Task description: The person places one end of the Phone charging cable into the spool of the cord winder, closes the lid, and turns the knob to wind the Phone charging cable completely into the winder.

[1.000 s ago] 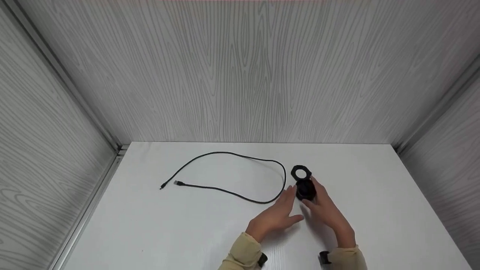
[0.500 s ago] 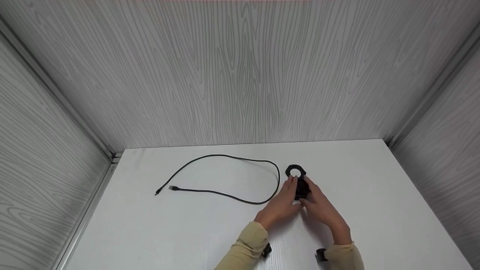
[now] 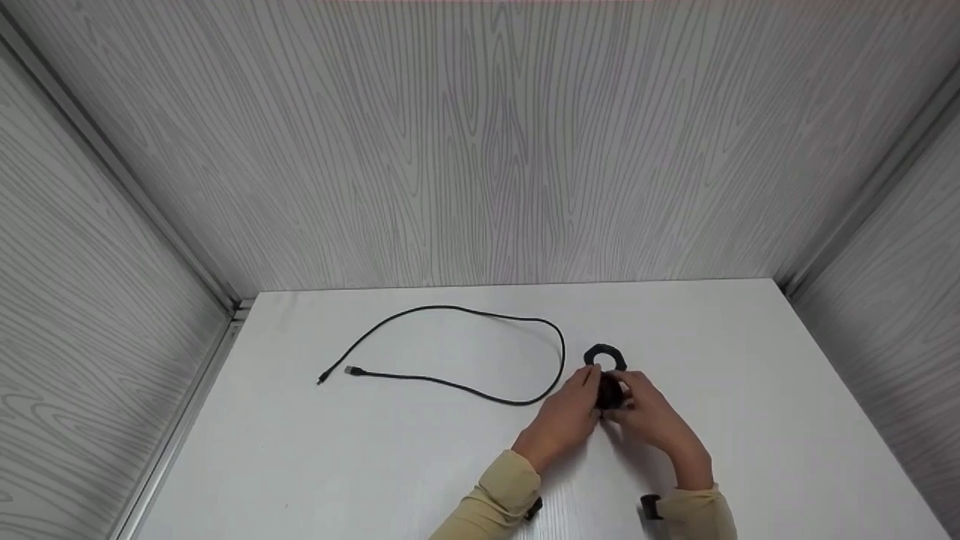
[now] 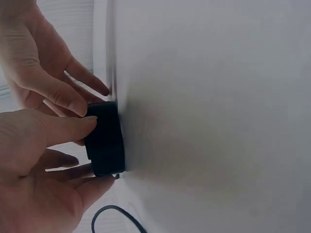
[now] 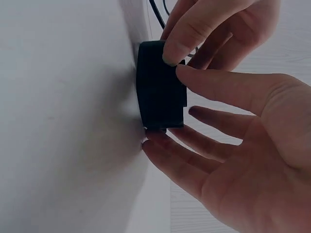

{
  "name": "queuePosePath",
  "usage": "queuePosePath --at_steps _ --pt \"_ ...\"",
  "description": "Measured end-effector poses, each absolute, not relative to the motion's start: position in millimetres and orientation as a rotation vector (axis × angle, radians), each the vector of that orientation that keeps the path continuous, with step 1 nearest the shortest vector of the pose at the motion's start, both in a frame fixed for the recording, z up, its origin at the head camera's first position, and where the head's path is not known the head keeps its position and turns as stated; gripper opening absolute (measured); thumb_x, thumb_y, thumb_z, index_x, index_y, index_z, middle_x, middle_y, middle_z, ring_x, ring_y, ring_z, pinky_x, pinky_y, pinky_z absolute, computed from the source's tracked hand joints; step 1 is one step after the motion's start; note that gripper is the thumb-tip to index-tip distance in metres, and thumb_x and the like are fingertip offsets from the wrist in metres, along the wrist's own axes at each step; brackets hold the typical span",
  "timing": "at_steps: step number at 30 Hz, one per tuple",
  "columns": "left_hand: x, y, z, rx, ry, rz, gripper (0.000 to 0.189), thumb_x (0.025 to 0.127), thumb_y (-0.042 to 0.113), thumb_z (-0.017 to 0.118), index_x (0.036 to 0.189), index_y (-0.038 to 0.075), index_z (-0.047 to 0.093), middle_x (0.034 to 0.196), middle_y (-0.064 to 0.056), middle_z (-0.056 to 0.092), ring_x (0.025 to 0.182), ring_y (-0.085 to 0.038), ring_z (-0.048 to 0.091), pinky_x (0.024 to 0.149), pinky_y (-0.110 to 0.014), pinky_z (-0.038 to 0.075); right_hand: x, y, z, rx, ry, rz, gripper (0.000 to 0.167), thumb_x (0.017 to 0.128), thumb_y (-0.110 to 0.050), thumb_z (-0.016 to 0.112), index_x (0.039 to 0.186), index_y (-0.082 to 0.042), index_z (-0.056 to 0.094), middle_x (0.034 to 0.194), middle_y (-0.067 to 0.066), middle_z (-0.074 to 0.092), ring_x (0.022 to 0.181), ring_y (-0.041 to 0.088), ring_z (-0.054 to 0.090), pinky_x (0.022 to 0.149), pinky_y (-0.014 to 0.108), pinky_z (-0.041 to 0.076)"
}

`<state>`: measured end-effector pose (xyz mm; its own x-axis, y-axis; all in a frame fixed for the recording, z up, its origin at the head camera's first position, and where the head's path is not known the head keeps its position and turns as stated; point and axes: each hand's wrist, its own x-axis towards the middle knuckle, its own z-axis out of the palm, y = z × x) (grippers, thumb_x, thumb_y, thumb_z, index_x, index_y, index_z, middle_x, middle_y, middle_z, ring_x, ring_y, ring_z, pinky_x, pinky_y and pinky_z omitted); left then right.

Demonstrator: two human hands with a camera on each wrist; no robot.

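Observation:
A small black case point(image 3: 610, 393) rests on the white table with its octagonal ring-shaped lid point(image 3: 599, 349) tipped back on the far side. My left hand point(image 3: 564, 417) holds the case from the left, its thumb on the near face and a fingertip low at the side in the left wrist view. From the right, my right hand point(image 3: 663, 421) grips the same case point(image 5: 160, 90), thumb on the near face and fingers along the side and base. Both thumbs nearly meet there. The inside of the case is dark and partly hidden by fingers.
A black USB cable point(image 3: 465, 386) lies in a wide loop on the table point(image 3: 390, 465), left of the hands. Its USB plug point(image 3: 354, 370) and smaller plug point(image 3: 323, 376) both point left. Grey wood-grain panels point(image 3: 480, 150) stand behind and at both sides.
My left hand has come in from beside the case and now holds it. The case and its ring lid have shifted slightly towards me. The cable lies as before.

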<state>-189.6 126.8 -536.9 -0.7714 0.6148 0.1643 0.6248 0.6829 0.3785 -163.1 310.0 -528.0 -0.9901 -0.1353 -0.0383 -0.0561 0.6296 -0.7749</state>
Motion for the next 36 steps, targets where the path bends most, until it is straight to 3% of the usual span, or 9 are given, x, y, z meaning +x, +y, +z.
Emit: queuePosePath --at_steps 9,15,19,25,27,32,36 --pt "-172.8 105.1 -533.0 -1.085 -2.829 -0.705 0.059 0.103 0.018 0.069 0.153 -0.004 0.049 0.147 -0.018 0.058 0.135 -0.026 0.063 0.109 -0.032 0.054 -152.1 299.8 -518.8 -0.223 2.706 -1.211 0.068 0.084 -0.014 0.088 0.141 0.002 0.056 0.14 0.023 0.063 0.109 0.032 0.068 0.095 0.047 0.054" --pt "-154.3 90.4 -529.5 -1.099 -2.92 -0.706 0.066 0.101 0.028 0.073 0.155 0.0 0.048 0.146 -0.013 0.055 0.129 -0.017 0.064 0.103 -0.027 0.056 -138.5 289.8 -509.1 -0.426 2.707 -1.072 0.062 0.076 -0.013 0.092 0.13 -0.002 0.063 0.129 0.018 0.068 0.117 0.035 0.065 0.099 0.05 0.052" --pt "-140.8 77.7 -527.3 -1.119 -2.935 -0.685 0.059 0.097 0.033 0.078 0.145 0.003 0.058 0.135 -0.009 0.055 0.114 -0.012 0.066 0.092 -0.023 0.057 -130.0 276.9 -502.6 -0.509 2.694 -1.024 0.056 0.072 -0.013 0.093 0.121 -0.007 0.065 0.117 0.01 0.071 0.11 0.027 0.065 0.095 0.042 0.053" --pt "-128.9 52.9 -522.3 -1.073 -2.944 -0.643 0.042 0.092 0.026 0.083 0.124 0.004 0.067 0.119 -0.008 0.055 0.093 -0.011 0.062 0.076 -0.024 0.056 -125.0 249.1 -502.7 -0.634 2.679 -1.013 0.044 0.078 -0.018 0.091 0.113 -0.01 0.065 0.107 0.004 0.07 0.096 0.016 0.062 0.085 0.032 0.051" --pt "-128.1 47.0 -521.9 -1.04 -2.965 -0.655 0.044 0.091 0.026 0.083 0.124 0.003 0.067 0.12 -0.009 0.055 0.094 -0.013 0.063 0.075 -0.025 0.057 -125.3 242.9 -504.1 -0.644 2.673 -1.014 0.042 0.08 -0.018 0.09 0.114 -0.01 0.065 0.107 0.003 0.07 0.098 0.017 0.062 0.087 0.033 0.052" --pt "-131.9 35.8 -522.9 -0.942 -3.002 -0.714 0.053 0.092 0.028 0.082 0.133 0.0 0.065 0.128 -0.012 0.056 0.111 -0.021 0.067 0.088 -0.031 0.061 -129.9 232.5 -509.3 -0.692 2.684 -1.015 0.041 0.088 -0.019 0.084 0.124 -0.011 0.066 0.119 0.003 0.072 0.11 0.025 0.067 0.098 0.041 0.054" --pt "-135.4 30.9 -523.7 -0.9 -2.988 -0.754 0.056 0.092 0.029 0.082 0.136 0.001 0.064 0.13 -0.014 0.056 0.117 -0.024 0.067 0.093 -0.035 0.061 -132.1 230.2 -512.8 -0.703 2.678 -1.038 0.049 0.088 -0.014 0.083 0.133 -0.01 0.065 0.127 0.004 0.072 0.12 0.029 0.067 0.106 0.047 0.053"
